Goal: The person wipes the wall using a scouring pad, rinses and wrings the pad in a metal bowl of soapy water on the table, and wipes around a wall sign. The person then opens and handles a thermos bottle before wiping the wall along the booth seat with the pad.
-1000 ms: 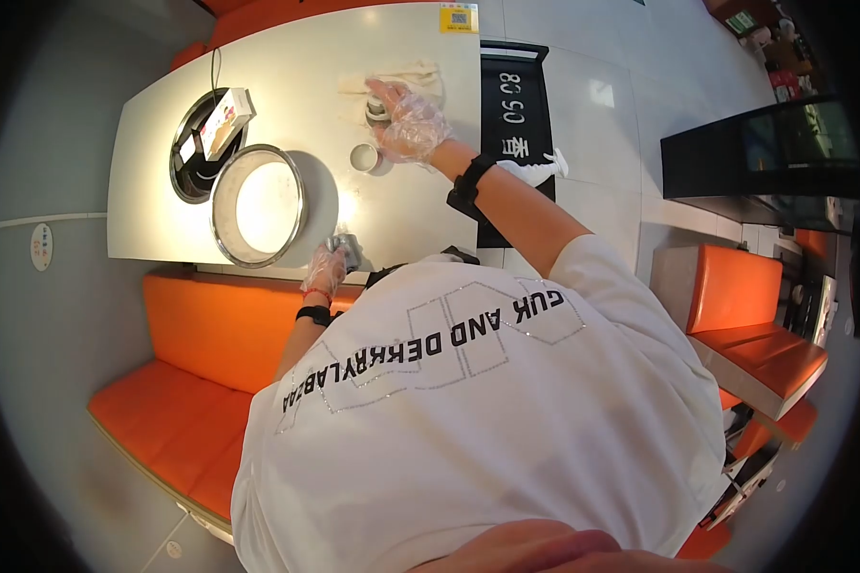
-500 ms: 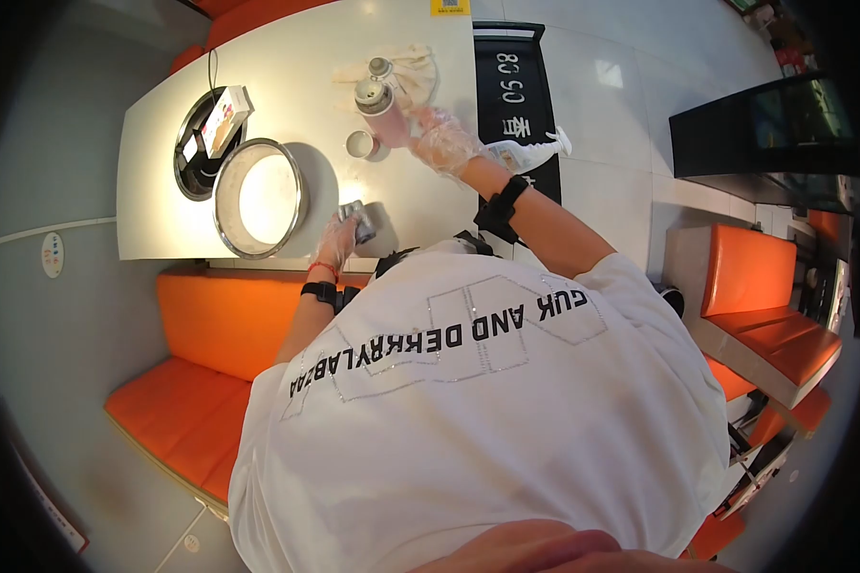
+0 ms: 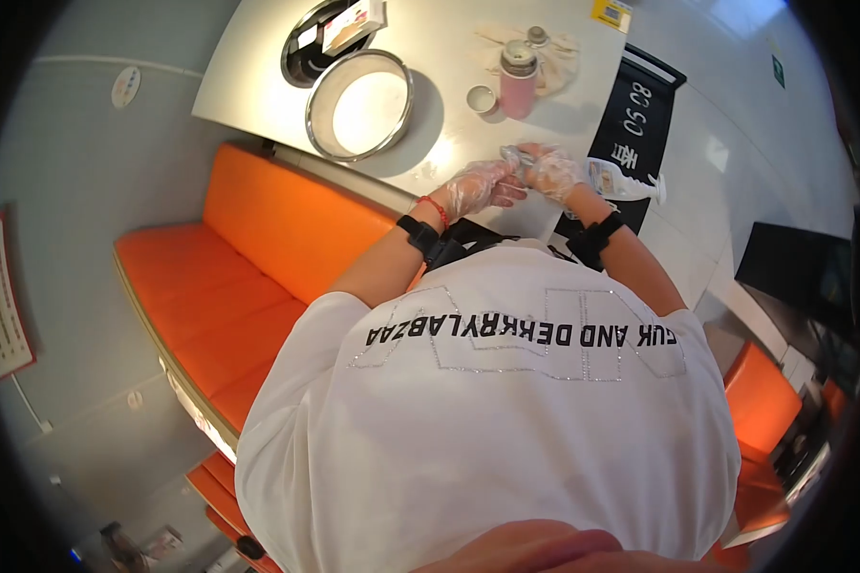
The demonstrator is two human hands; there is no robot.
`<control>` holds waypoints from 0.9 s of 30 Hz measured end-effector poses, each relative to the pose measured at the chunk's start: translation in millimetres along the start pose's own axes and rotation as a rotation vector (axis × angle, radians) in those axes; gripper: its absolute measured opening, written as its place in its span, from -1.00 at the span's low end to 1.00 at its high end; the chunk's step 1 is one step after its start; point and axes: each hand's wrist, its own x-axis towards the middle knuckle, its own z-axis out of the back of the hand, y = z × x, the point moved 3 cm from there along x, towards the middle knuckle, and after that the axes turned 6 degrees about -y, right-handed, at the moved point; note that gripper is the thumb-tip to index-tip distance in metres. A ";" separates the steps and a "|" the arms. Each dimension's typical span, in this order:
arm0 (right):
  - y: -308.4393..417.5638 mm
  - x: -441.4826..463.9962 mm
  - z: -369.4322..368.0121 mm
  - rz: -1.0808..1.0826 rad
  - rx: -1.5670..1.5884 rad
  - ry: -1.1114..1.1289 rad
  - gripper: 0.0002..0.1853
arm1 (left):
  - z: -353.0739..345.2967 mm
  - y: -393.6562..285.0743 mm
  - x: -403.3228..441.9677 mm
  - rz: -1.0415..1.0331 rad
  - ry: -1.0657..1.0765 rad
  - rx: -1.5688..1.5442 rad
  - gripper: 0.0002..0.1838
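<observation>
Both my hands wear clear plastic gloves and meet over the table's near edge. My left hand (image 3: 483,187) is closed around a small silver-grey piece (image 3: 516,156), whose kind I cannot make out. My right hand (image 3: 552,172) has its fingers closed on the same piece from the other side, partly hiding it. Beyond them stands a pink thermos (image 3: 518,95), upright with a metallic grey neck. Left of it sits a small round cup-like lid (image 3: 482,99). A beige cloth (image 3: 559,65) lies behind the thermos, with a small grey cap (image 3: 537,36) at its far edge.
A large round metal basin (image 3: 406,119) stands on the white table (image 3: 449,43). Behind it, a box (image 3: 352,26) rests over a black round recess (image 3: 301,67). A white spray bottle (image 3: 626,181) lies at the right, by a black lettered panel (image 3: 631,115). An orange bench (image 3: 277,229) is at the left.
My right hand has let go of the pink thermos and come back to my left hand. My left hand has moved right with the grey piece. The camera view has turned.
</observation>
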 end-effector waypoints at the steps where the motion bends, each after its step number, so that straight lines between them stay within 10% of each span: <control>1: -12.4 3.5 -4.1 -0.042 0.004 0.023 -0.38 | 1.5 3.1 -1.8 -0.003 -0.028 0.058 -0.31; 7: -78.8 5.0 -1.5 -0.205 -0.381 -0.340 -0.59 | 48.9 21.4 -20.2 -0.133 -0.445 1.004 -0.27; 15: -6.3 24.1 -80.2 0.175 -0.439 -0.011 -0.57 | 115.5 16.3 -44.6 -0.011 -0.726 0.321 -0.26; 27: 58.0 122.5 -94.3 0.243 -0.539 -0.161 -0.65 | 156.5 1.2 -13.3 0.212 -0.716 1.305 -0.28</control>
